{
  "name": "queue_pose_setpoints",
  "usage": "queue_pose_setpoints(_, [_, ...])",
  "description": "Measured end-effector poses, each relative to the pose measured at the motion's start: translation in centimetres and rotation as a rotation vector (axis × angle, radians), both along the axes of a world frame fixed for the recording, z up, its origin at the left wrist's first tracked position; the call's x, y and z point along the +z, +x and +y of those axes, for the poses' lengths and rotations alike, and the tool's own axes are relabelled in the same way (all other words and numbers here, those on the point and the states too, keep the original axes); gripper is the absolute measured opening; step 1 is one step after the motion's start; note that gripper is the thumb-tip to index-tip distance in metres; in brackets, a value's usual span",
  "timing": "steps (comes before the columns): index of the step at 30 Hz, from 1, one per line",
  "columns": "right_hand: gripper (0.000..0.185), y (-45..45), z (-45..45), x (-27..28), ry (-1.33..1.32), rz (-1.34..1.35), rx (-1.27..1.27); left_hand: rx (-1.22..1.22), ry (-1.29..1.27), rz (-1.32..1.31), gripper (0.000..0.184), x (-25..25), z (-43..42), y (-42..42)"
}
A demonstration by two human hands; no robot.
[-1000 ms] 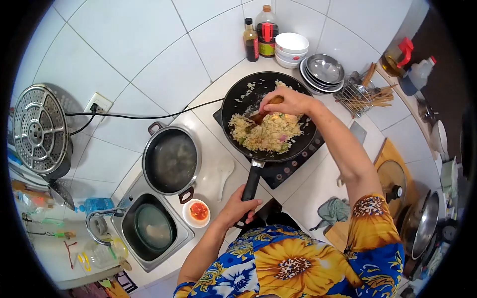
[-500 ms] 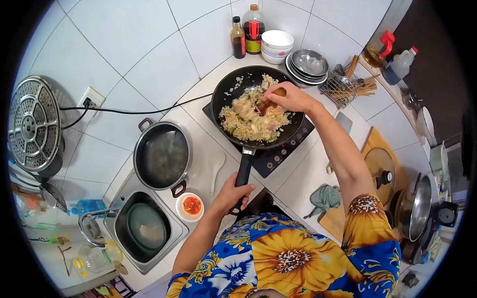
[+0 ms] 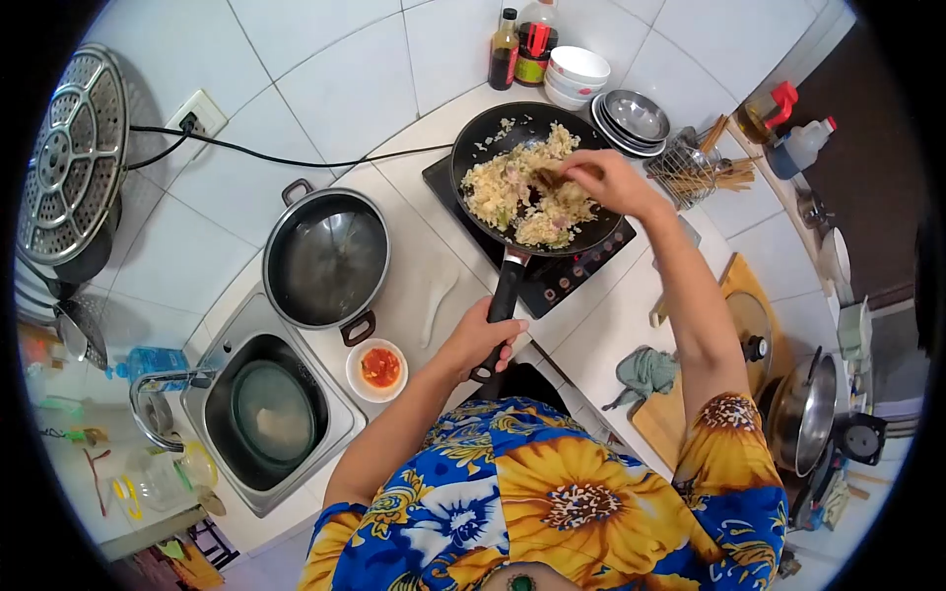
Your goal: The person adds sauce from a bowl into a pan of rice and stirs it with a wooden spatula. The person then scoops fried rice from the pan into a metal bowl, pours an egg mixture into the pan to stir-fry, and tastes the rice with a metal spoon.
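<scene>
My left hand (image 3: 483,337) is wrapped around the black handle of a frying pan (image 3: 595,232). The pan rests on an induction cooktop (image 3: 564,286), with its handle pointing toward me. Loose fried rice (image 3: 491,192) with green and pinkish bits lies inside it. Over the right side of the pan, my right hand (image 3: 613,183) is closed on a brown wooden spatula (image 3: 548,178), whose blade is down in the rice, partly hidden and blurred. A small white bowl of red sauce with chunks (image 3: 378,367) sits left of my left forearm.
Left of the cooktop stand a dark two-handled pot (image 3: 325,258) and a sink (image 3: 345,419) holding a basin. A white spoon (image 3: 436,310) lies nearby. Bottles (image 3: 504,54), stacked bowls (image 3: 577,67) and a chopstick basket (image 3: 690,175) line the back. A cutting board (image 3: 655,424) and cloth (image 3: 647,376) lie right.
The whole view has shifted, with the pan now higher and farther right in the picture. My right hand has moved the spatula through the rice, which is spread differently. Both grips stay closed.
</scene>
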State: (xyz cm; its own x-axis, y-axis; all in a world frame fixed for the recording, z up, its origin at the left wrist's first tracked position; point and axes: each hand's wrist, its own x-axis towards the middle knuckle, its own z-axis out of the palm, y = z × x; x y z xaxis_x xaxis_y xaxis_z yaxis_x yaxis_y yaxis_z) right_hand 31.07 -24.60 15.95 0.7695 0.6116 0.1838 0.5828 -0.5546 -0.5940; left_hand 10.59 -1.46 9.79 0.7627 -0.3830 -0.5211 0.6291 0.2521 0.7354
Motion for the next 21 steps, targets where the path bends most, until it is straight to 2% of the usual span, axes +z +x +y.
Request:
queue_pose_setpoints(2, [0.015,0.4,-1.6,1.1,0.027,-0.017,-0.120,0.002,0.001,0.000,0.033,-0.1,0.1,0.1])
queue_pose_setpoints(4, [0.017,2.8,-4.8,-2.7,0.009,-0.033,-0.272,0.015,-0.008,0.004,0.033,-0.1,0.0,0.0])
queue_pose_setpoints(6, [0.016,2.8,-3.8,-6.6,0.382,0.147,-0.341,0.018,-0.025,-0.003,0.031,-0.2,-0.2,0.0])
queue_pose_setpoints(7, [0.015,1.7,-2.1,-5.9,0.265,0.005,-0.262,0.027,-0.025,-0.005,0.031,-0.1,-0.3,0.3])
queue_pose_setpoints(8, [0.015,0.4,-0.3,-3.6,0.036,-0.036,-0.224,0.020,-0.020,-0.007,0.031,-0.2,-0.4,0.2])
queue_pose_setpoints(10, [0.015,-0.9,1.6,-2.0,0.189,0.174,-0.169,0.022,-0.011,-0.005,0.031,-0.3,-0.4,-0.1])
queue_pose_setpoints(13, [0.015,-3.6,3.8,0.1,0.237,0.164,-0.002,0.039,-0.023,0.010,0.030,-0.1,-0.7,0.0])
queue_pose_setpoints(14, [0.016,-4.7,4.6,1.4,0.165,0.141,0.076,0.038,-0.010,0.008,0.029,0.1,-0.6,0.1])
queue_pose_setpoints(16, [0.016,-5.4,6.1,-0.1,0.185,0.058,0.161,0.036,0.008,0.012,0.029,0.2,-0.6,0.1])
queue_pose_setpoints(18, [0.016,-4.4,5.7,-1.5,0.140,0.115,0.156,0.025,0.052,-0.021,0.028,0.1,-0.6,0.0])
queue_pose_setpoints(20, [0.017,-1.9,3.4,-2.0,0.017,0.064,0.014,0.024,0.076,-0.020,0.029,0.2,-0.6,0.0])
queue_pose_setpoints(21, [0.018,-1.2,2.3,-1.5,0.040,0.196,-0.072,0.023,0.094,-0.016,0.030,0.1,-0.7,0.0])
